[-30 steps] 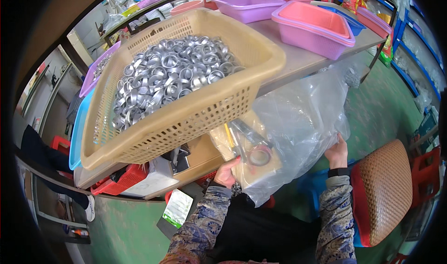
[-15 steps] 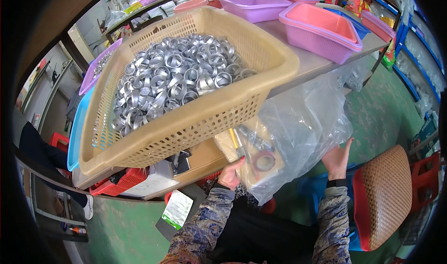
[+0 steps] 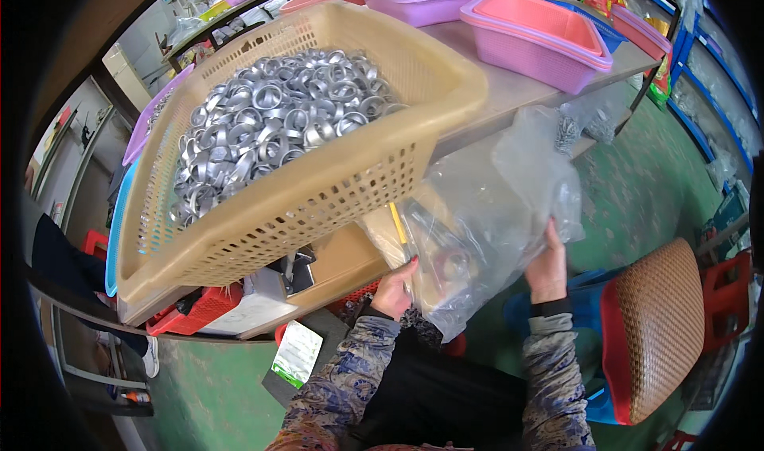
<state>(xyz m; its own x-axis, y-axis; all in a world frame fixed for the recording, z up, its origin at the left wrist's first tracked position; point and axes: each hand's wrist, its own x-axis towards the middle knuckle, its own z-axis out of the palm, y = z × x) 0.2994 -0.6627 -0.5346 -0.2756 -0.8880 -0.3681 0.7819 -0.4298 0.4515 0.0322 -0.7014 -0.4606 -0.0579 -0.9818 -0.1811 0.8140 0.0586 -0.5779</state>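
A large clear plastic bag [image 3: 509, 173] is spread between my hands below the table's front edge. My left hand [image 3: 394, 290] pinches its lower left edge, thumb on top. On the bag's right side, my right hand [image 3: 547, 270] closes on the plastic, its fingers partly hidden behind the film. Through the bag, a roll of tape [image 3: 454, 266] shows faintly. A yellow-handled tool [image 3: 398, 224] lies beside my left hand. Above stands a tan perforated basket [image 3: 318, 204], tilted in view and heaped with silvery metal rings [image 3: 274, 125].
Pink and purple baskets [image 3: 541, 53] stand on the table [image 3: 509, 105] at the back right. A woven-backed chair [image 3: 656, 332] is close on my right. A red basket [image 3: 195, 312] sits under the tan one. A person's leg [image 3: 72, 260] shows at far left.
My right hand has moved left and inward, its thumb now against the bag. The bag has bunched closer, and the tape roll is less clear. The whole view has shifted slightly.
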